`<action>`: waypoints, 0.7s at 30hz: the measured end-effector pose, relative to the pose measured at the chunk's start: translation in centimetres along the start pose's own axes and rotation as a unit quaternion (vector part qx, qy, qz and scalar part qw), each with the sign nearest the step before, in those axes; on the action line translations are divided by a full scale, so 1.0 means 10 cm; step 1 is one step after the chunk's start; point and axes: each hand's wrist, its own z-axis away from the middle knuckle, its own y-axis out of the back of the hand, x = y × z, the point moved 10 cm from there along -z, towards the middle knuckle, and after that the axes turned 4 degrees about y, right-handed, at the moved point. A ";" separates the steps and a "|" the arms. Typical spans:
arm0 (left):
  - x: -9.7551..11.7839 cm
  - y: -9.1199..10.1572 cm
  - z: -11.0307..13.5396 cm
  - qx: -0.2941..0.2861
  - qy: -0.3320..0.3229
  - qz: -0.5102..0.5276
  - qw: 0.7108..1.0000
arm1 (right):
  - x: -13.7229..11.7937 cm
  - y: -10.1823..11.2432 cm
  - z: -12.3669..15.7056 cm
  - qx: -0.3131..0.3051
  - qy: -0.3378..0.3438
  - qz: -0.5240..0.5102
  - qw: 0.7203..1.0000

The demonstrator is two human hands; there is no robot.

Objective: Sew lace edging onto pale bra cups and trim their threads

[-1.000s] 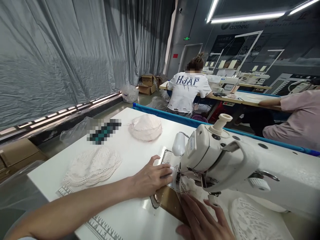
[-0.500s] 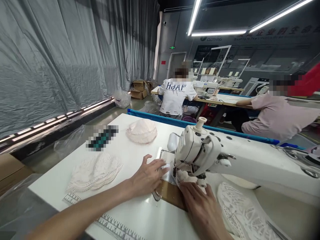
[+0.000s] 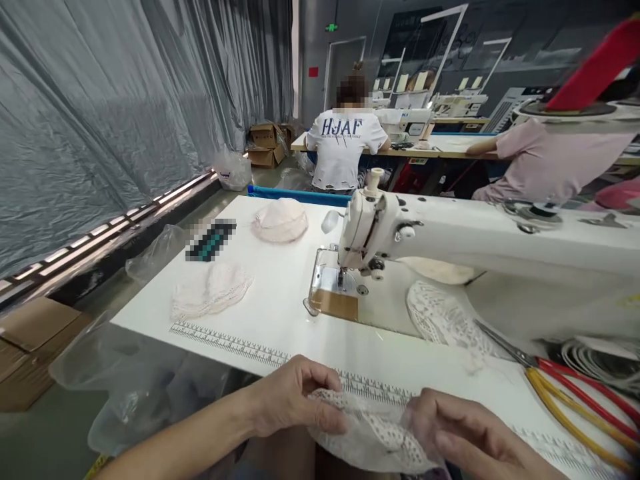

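Head | left hand (image 3: 290, 401), right hand (image 3: 467, 433) | now off machine (image 3: 460, 230) | holding lace (image 3: 367, 437)

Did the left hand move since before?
Yes. Judged against the sewing machine, the left hand moved from its metal plate back toward the person, to the near edge of the table, holding lacy white fabric.

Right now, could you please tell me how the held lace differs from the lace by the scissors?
The held lace is pinched by the left hand, the right hand at its other end; the other lace lies on the table, beside the scissors. The held lace is near the table's front edge; the other lace is farther back. Both are whitish, with small holes.
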 end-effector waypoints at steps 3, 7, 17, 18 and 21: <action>-0.17 -0.08 0.03 0.009 0.038 -0.001 0.999 | 0.10 -0.26 0.02 -0.032 -0.019 -0.004 0.999; -0.48 -0.09 0.05 0.021 0.080 -0.004 0.997 | 0.17 -0.54 -0.02 -0.053 -0.010 0.005 0.999; -0.90 0.01 0.24 0.064 0.124 0.016 0.990 | 0.32 -0.84 0.09 -0.096 -0.011 -0.020 0.995; -0.90 0.00 0.25 0.067 0.121 0.018 0.990 | 0.34 -0.86 0.09 -0.105 -0.012 -0.024 0.994; -0.90 -0.03 0.28 0.068 0.114 0.026 0.991 | 0.43 -0.91 0.11 -0.113 -0.015 -0.023 0.993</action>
